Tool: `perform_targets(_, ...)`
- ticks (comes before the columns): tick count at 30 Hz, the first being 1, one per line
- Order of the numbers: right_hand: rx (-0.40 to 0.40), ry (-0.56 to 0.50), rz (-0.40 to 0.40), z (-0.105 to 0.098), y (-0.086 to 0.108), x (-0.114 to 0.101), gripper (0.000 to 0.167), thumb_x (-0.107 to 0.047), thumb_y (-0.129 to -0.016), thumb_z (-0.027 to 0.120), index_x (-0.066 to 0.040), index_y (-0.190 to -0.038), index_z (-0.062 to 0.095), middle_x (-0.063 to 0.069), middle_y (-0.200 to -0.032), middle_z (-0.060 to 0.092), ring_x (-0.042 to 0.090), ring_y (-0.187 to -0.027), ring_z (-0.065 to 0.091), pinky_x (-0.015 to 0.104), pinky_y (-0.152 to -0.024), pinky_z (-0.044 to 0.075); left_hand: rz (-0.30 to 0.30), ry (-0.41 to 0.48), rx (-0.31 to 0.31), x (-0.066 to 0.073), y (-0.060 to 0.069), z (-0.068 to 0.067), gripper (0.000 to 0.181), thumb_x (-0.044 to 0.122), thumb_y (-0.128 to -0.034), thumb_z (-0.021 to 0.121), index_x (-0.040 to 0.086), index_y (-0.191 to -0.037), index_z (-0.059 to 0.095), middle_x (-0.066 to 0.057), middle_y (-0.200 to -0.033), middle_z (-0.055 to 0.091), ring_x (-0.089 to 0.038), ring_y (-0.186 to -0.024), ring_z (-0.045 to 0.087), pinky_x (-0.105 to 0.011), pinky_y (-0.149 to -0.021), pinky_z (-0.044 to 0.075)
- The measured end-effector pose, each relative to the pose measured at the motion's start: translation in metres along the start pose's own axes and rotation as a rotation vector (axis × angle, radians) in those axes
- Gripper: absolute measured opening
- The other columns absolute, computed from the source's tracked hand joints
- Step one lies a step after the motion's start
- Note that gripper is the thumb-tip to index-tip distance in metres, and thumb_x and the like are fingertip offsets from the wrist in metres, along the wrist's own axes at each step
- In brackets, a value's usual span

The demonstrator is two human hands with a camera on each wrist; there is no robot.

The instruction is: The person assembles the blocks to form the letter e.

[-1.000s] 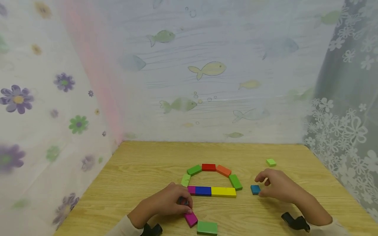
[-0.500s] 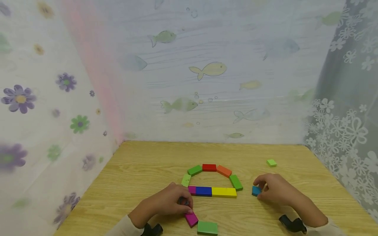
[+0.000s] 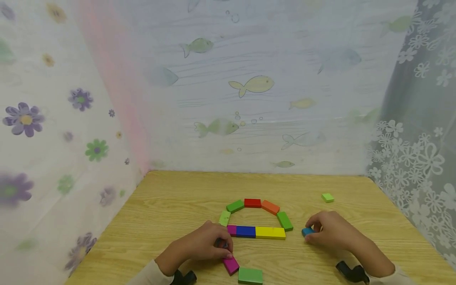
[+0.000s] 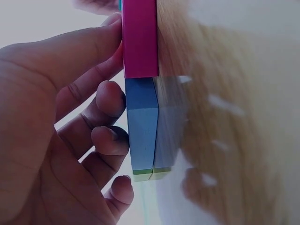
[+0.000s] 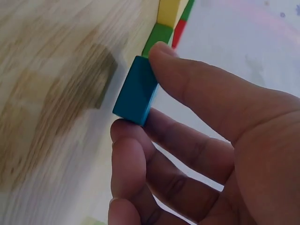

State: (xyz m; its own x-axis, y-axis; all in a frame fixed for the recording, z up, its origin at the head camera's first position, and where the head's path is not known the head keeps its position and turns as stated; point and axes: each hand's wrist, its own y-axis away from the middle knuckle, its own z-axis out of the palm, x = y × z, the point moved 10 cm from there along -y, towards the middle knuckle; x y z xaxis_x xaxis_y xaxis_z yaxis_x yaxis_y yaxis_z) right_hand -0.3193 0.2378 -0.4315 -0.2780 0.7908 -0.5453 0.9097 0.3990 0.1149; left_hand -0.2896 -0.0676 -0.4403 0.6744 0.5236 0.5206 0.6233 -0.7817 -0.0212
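In the head view, my right hand [image 3: 333, 233] pinches a small blue block [image 3: 308, 231] right of an arch of coloured blocks. Thumb and fingertips hold opposite ends of this blue block [image 5: 135, 91] in the right wrist view. My left hand [image 3: 204, 241] rests, fingers loosely bent, at the arch's lower left. There its thumb touches a magenta block [image 4: 140, 40], and other fingertips touch a blue-grey block [image 4: 143, 136] end to end with it. In the head view the left hand mostly hides the blue-grey block; the magenta block [image 3: 230, 264] shows below the thumb.
The arch runs through a red block [image 3: 252, 203], an orange block [image 3: 270, 207] and green ones. Across its base lie a dark blue block [image 3: 246, 231] and a yellow block [image 3: 270, 232]. A green block [image 3: 250, 276] lies near me; a lime block [image 3: 327, 197] lies at the right.
My right hand has closed on the blue block beside it and turned and shifted it slightly left. The left hand stays where it was.
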Motion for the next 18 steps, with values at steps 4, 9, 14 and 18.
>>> perform_targets(4,0.013,0.009,-0.005,0.001,0.001,-0.008,0.032,-0.04,-0.082,0.087,-0.015,-0.1,0.079,-0.007,-0.079,0.066,0.01,-0.068,0.056,0.026,-0.061,0.048,0.008,-0.013,0.003,0.001,0.0,-0.001,0.006,0.042,-0.0956,0.074,0.037,-0.093,0.073,0.021,-0.078,0.057,0.006,-0.07,0.05,-0.033,-0.082,0.032)
perform_targets(9,0.0,0.004,-0.02,0.007,0.0,-0.014,0.025,-0.04,-0.083,0.086,-0.017,-0.094,0.079,-0.006,-0.072,0.062,0.01,-0.062,0.053,0.026,-0.058,0.044,0.035,-0.017,0.021,0.005,-0.001,-0.002,0.004,0.04,-0.0963,0.074,0.036,-0.095,0.075,0.022,-0.079,0.059,0.007,-0.069,0.051,-0.026,-0.078,0.038)
perform_targets(14,-0.015,0.005,-0.038,0.014,-0.001,-0.016,0.027,-0.038,-0.085,0.085,-0.014,-0.096,0.078,-0.006,-0.071,0.061,0.009,-0.061,0.052,0.025,-0.058,0.043,0.053,0.029,0.068,0.019,-0.003,-0.008,0.004,0.03,-0.0955,0.076,0.027,-0.097,0.077,0.018,-0.076,0.057,0.004,-0.066,0.049,-0.015,-0.061,0.042)
perform_targets(18,-0.023,0.01,-0.044,0.016,-0.002,-0.018,0.031,-0.038,-0.084,0.086,-0.012,-0.099,0.078,-0.007,-0.073,0.061,0.009,-0.063,0.053,0.026,-0.059,0.044,0.12,-0.029,0.075,0.043,-0.004,-0.007,0.012,0.036,-0.0938,0.078,0.024,-0.097,0.079,0.015,-0.079,0.06,0.003,-0.068,0.051,-0.012,-0.063,0.042)
